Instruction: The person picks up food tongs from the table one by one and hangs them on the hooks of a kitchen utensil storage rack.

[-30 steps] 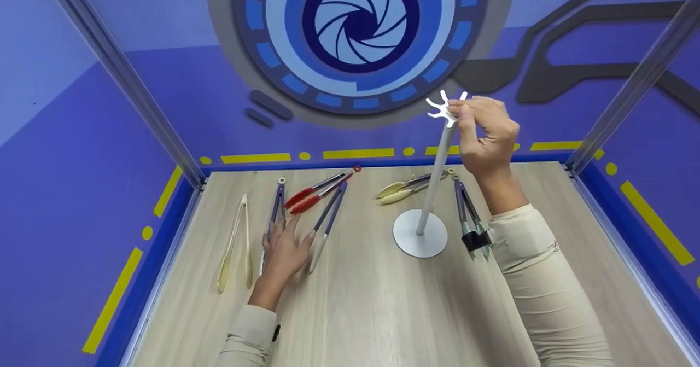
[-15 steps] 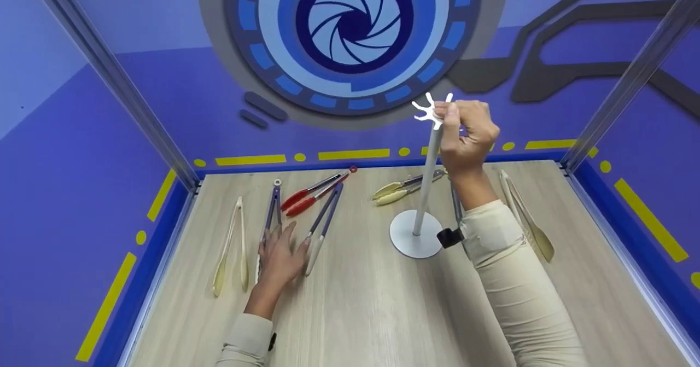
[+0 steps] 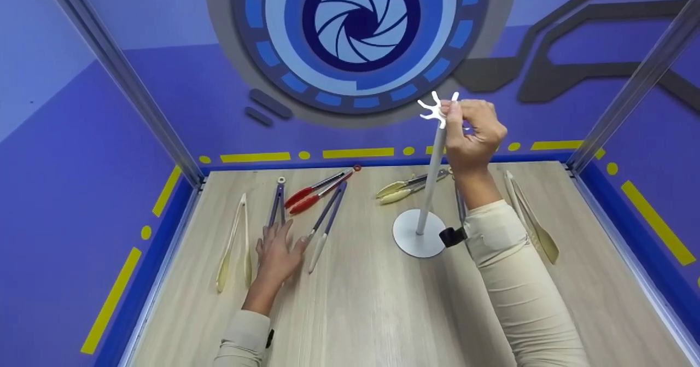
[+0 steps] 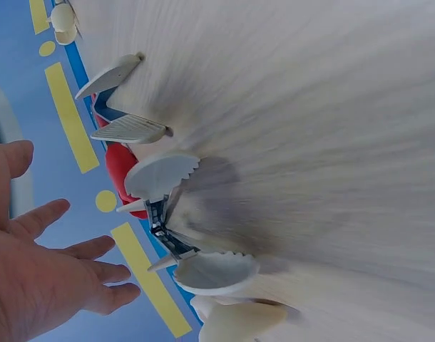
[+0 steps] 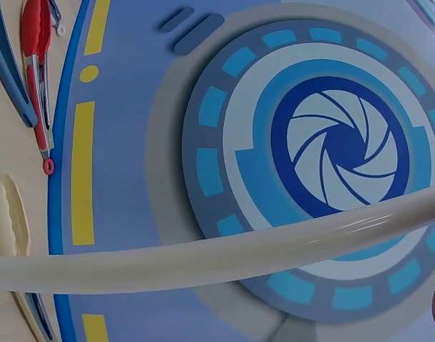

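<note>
Several tongs (image 3: 305,204) lie left on the surface (image 3: 361,301) near the left hand (image 3: 278,255), its fingers spread; the right hand (image 3: 474,132) pinches the stand (image 3: 432,184) near its top.

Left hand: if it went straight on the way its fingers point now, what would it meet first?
Probably the blue tong handles, just ahead of the left hand in the head view. Its height is unclear; passing above them, it would likely reach the back wall.

Right hand (image 3: 476,132) (and white stand top (image 3: 437,114) with it): shifted left. Beige tongs (image 3: 543,238) at far right: newly exposed
</note>
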A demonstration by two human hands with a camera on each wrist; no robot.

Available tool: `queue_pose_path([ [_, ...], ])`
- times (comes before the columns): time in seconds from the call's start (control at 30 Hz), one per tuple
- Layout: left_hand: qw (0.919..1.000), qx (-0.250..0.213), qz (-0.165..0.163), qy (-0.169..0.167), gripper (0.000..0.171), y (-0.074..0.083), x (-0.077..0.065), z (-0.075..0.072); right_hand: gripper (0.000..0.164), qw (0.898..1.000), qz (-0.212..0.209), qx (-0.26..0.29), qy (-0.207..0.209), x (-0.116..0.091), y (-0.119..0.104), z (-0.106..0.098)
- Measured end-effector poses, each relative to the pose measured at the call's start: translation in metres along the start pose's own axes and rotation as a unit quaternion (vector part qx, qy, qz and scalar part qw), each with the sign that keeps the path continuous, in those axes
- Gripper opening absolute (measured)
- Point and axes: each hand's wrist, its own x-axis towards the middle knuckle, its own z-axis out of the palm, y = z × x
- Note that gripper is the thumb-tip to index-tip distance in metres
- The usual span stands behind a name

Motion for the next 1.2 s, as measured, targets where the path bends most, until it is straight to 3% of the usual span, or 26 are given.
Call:
queue_pose_path([
  [0.3, 0.9991, -0.008, -0.036, 0.022, 0.062, -0.008, 0.004, -0.009, 0.021, 1.000, 0.007, 0.002, 0.006, -0.001, 0.002, -0.003],
  [0.67, 0.9953, -0.012, -0.055, 0.079, 0.056, -0.029, 0.014, -0.026, 0.022, 1.000, 0.004, 0.009, 0.022, -0.002, 0.002, -0.001],
  [0.97, 0.9912, 0.070, -0.098, 0.055, 0.059, -0.047, 0.025, -0.040, 0.022, 1.000, 0.002, 0.011, 0.025, -0.004, 0.001, 0.000],
  [1.2, 0.9841, 0.100, -0.130, 0.068, 0.069, -0.071, 0.040, -0.049, 0.023, 0.999, -0.004, 0.015, 0.030, -0.006, 0.000, 0.004],
])
